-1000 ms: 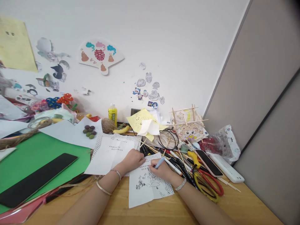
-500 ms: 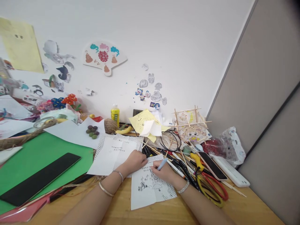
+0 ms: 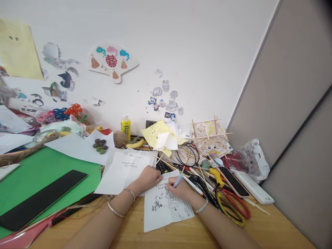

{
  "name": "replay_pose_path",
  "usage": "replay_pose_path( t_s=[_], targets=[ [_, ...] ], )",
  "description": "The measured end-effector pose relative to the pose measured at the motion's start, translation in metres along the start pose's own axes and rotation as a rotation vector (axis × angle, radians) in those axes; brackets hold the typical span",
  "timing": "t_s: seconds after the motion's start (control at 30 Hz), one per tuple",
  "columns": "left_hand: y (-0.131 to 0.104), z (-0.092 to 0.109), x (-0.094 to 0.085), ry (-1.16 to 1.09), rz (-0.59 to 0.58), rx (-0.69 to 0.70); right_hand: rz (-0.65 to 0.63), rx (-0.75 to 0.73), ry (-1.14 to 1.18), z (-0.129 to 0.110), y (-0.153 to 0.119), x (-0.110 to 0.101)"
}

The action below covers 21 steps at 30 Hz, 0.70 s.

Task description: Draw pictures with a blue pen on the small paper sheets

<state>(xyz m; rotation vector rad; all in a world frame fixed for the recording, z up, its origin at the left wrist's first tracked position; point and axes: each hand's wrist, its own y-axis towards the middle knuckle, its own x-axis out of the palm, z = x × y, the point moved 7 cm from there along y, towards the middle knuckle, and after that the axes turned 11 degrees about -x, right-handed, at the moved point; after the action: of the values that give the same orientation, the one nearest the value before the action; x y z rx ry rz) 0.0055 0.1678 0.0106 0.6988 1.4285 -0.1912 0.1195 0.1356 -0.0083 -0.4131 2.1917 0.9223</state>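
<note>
My right hand (image 3: 180, 189) is closed around a light blue pen (image 3: 178, 180) and rests on a small white sheet (image 3: 158, 219) with writing and an ink drawing on it. My left hand (image 3: 149, 178) lies at the upper left edge of that sheet, its fingers curled together; anything beneath them is hidden. To the left, partly under my left wrist, is a larger white page (image 3: 116, 176) with a cross-hatched border and lines of writing. The pen's tip is hidden by my right hand.
Pens, sticks, red-handled scissors (image 3: 241, 204) and a phone (image 3: 233, 181) crowd the right side. A green sheet (image 3: 75, 180) bears a long black object (image 3: 44, 199) at left. Behind stand a yellow bottle (image 3: 126, 128) and a twine ball (image 3: 120, 139) near the wall.
The whole view has shifted slightly, so things appear a little further left. My right hand still holds the pen on the sheet, and my left hand keeps its place.
</note>
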Motion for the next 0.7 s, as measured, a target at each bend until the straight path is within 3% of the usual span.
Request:
replay_pose_path(
  t_s=[0.7],
  targets=[
    [-0.001,0.001,-0.001,0.026,0.01,-0.01,-0.007,-0.012,0.068,-0.011,0.003,-0.004]
  ],
)
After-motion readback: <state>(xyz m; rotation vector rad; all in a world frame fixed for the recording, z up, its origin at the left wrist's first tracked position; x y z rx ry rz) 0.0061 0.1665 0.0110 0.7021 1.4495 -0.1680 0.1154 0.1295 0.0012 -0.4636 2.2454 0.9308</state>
